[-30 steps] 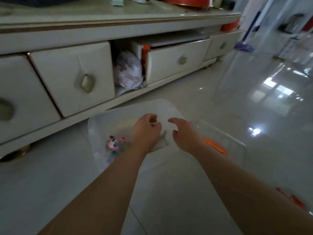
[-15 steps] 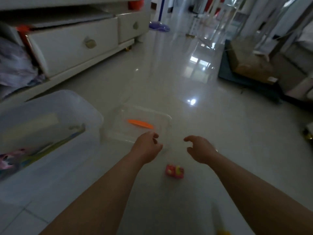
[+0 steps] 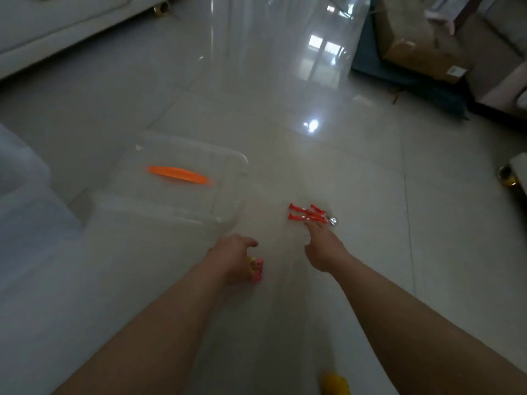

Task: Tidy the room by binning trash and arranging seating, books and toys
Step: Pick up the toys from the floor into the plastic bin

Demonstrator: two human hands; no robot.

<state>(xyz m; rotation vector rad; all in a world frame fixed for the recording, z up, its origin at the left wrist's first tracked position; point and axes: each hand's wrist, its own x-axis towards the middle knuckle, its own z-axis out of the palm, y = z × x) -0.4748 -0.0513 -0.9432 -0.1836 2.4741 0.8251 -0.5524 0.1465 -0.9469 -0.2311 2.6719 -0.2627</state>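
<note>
A small pink and yellow toy (image 3: 256, 268) lies on the tiled floor, partly under my left hand (image 3: 235, 258), whose fingers curl over it. Whether the hand grips it is unclear. A red toy figure (image 3: 309, 215) with a silver head lies flat further right. My right hand (image 3: 320, 246) stretches toward it, fingertips touching its near edge, fingers apart. A clear storage lid (image 3: 182, 183) with an orange handle (image 3: 178, 174) rests on the floor just beyond my left hand. The rim of a translucent storage box (image 3: 20, 178) shows at the left edge.
A yellow toy (image 3: 335, 383) lies at the bottom edge between my forearms. A white cabinet base (image 3: 57, 32) runs along the top left. A cardboard box (image 3: 422, 44) on a dark mat (image 3: 399, 81) sits top right. A gold furniture foot (image 3: 507, 176) stands at the right.
My view has swung right and down, away from the storage box. Both hands have dropped to the floor: the left now covers the pink toy, the right has reached the red figure.
</note>
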